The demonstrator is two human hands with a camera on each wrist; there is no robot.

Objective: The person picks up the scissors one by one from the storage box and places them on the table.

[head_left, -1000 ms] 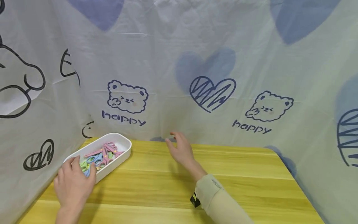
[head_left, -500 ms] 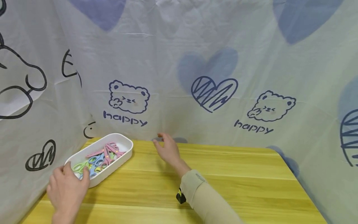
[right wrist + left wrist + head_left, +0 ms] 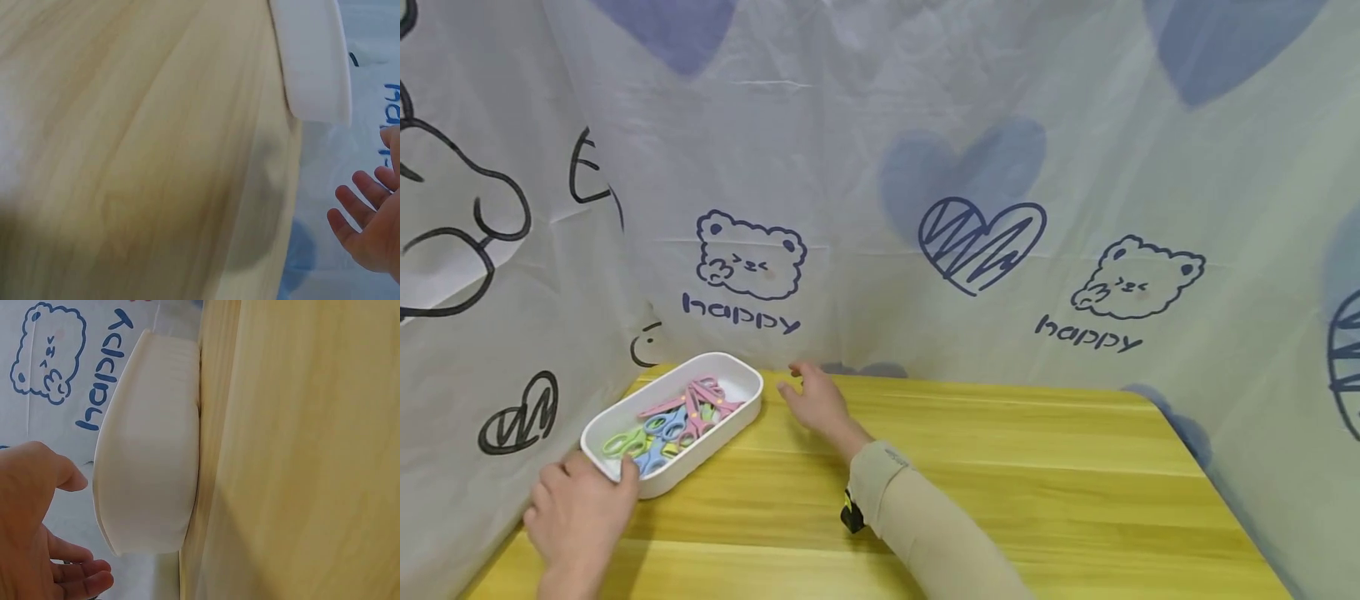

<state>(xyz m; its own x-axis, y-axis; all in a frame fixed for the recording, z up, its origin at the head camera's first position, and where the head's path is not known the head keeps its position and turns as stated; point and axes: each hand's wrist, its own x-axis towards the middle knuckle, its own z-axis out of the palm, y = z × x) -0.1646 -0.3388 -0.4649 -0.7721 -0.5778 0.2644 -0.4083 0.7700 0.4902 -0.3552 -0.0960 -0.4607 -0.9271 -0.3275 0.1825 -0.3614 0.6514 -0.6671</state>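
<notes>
"Gripping anything?"
"Neither: left hand (image 3: 576,515) and right hand (image 3: 820,405) sit loosely spread near opposite ends of the white tray (image 3: 706,447), left on the table (image 3: 1000,467)."
"Risk?"
"Uneven lifting might tip out scissors (image 3: 694,415)."

Green scissors (image 3: 637,437), partly hidden

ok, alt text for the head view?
A left hand close to the near end and a right hand by the far end of a white tray of pink, blue and green scissors on a wood-grain table. Printed curtain behind.
</notes>
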